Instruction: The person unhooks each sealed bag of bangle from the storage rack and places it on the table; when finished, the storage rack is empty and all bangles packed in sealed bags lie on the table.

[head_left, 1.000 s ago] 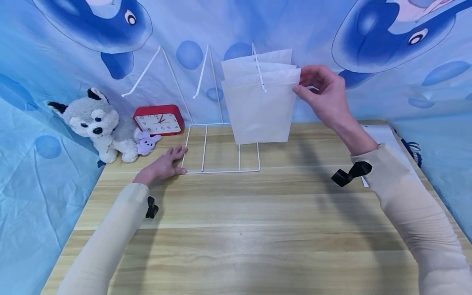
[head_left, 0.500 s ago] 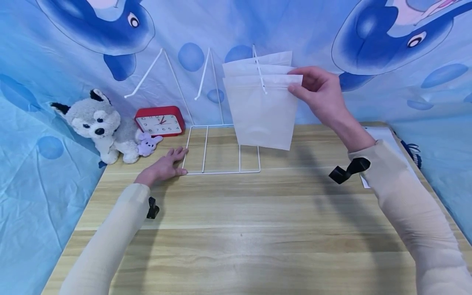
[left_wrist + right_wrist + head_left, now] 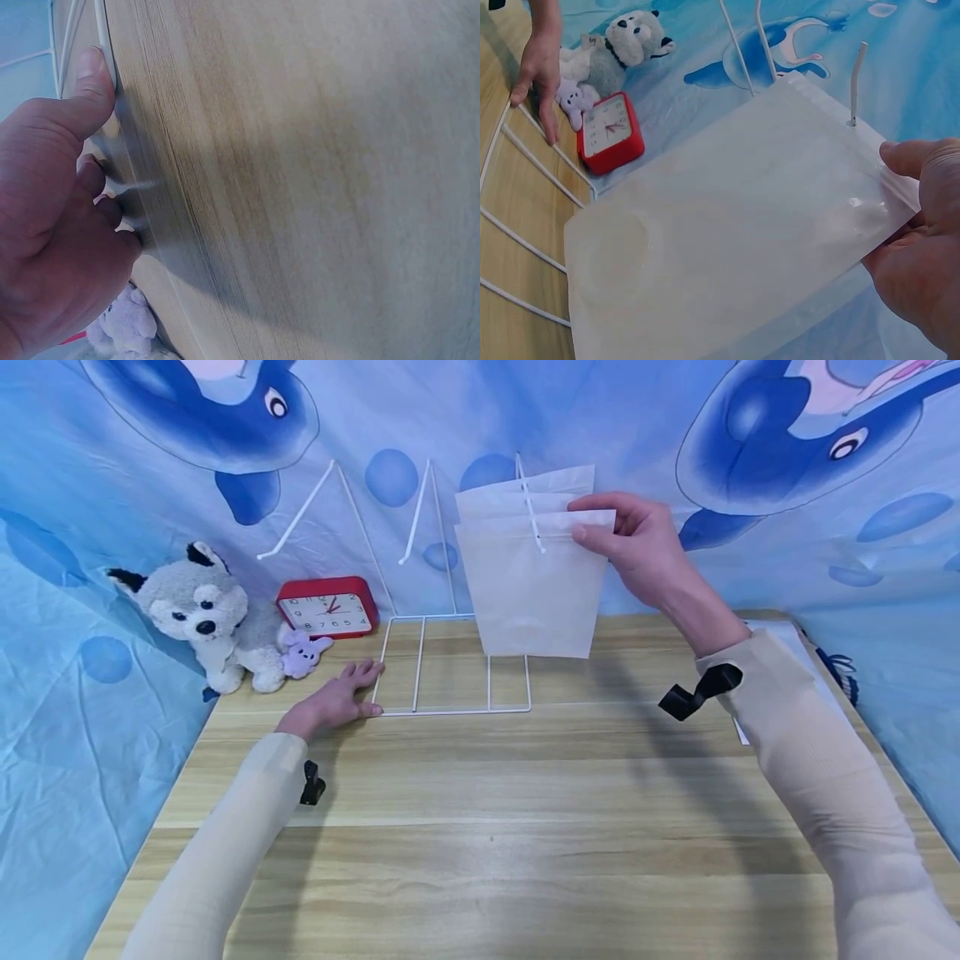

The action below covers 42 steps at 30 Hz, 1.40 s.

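Observation:
My right hand (image 3: pixel 637 543) pinches the top right corner of the front white zip bag (image 3: pixel 536 593) between thumb and fingers. The bag hangs from the rightmost arm of a white wire rack (image 3: pixel 450 712); in the right wrist view the arm's tip (image 3: pixel 859 60) pokes through a hole near the bag's top. More white bags (image 3: pixel 480 503) hang behind it on the same arm. My left hand (image 3: pixel 333 700) rests at the left side of the rack's base, fingers spread, with the thumb against the front corner wire in the left wrist view.
Two more rack arms (image 3: pixel 415 518) stand bare to the left. Behind my left hand are a red clock (image 3: pixel 327 608), a small purple bunny (image 3: pixel 302 654) and a grey husky plush (image 3: pixel 198 610). A white sheet (image 3: pixel 787 639) lies at the table's right edge, partly under my sleeve.
My right hand has shifted left along the bag's top edge. The front bag hangs slightly lower than a second ago. My left hand stays on the rack's base.

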Each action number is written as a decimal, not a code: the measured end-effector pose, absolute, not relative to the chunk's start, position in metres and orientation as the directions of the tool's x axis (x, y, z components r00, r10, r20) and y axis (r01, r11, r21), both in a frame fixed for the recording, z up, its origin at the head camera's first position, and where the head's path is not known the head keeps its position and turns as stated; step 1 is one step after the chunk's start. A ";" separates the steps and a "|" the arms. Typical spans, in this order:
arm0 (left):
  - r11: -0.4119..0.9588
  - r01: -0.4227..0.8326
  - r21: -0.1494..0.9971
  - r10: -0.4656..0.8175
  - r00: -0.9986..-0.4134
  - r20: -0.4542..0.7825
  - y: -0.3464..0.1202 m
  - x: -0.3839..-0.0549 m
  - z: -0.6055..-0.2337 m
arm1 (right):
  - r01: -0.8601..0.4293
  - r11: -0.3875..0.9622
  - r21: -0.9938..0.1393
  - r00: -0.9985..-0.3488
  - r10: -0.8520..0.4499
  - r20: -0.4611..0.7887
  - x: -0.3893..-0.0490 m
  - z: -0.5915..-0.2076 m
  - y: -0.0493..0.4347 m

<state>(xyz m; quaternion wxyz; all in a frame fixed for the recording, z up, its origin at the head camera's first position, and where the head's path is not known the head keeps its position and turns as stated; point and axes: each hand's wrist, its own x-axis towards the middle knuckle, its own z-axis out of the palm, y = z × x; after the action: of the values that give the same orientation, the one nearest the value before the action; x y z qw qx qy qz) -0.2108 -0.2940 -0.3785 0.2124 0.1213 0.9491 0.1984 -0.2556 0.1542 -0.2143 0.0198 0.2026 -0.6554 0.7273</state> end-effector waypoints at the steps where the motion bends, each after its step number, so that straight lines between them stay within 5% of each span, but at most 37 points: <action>1: 0.892 0.147 0.428 0.315 -0.881 -0.353 -0.294 -0.211 -0.379 | -0.280 -0.156 -0.947 -0.920 -0.239 0.311 -0.256 -0.214 0.153; 13: 0.893 0.144 0.427 0.313 -0.880 -0.357 -0.294 -0.212 -0.379 | -0.218 -0.248 -0.944 -0.927 -0.250 0.280 -0.263 -0.211 0.148; 42: 0.893 0.136 0.429 0.307 -0.881 -0.360 -0.293 -0.210 -0.378 | -0.205 -0.202 -0.958 -0.931 -0.261 0.254 -0.260 -0.210 0.140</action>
<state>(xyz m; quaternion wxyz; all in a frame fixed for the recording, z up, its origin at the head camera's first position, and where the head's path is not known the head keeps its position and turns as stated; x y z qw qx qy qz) -0.2100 -0.2931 -0.3783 0.2141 0.1168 0.9490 0.1996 -0.2601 0.1402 -0.2101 -0.0185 0.1843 -0.6313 0.7531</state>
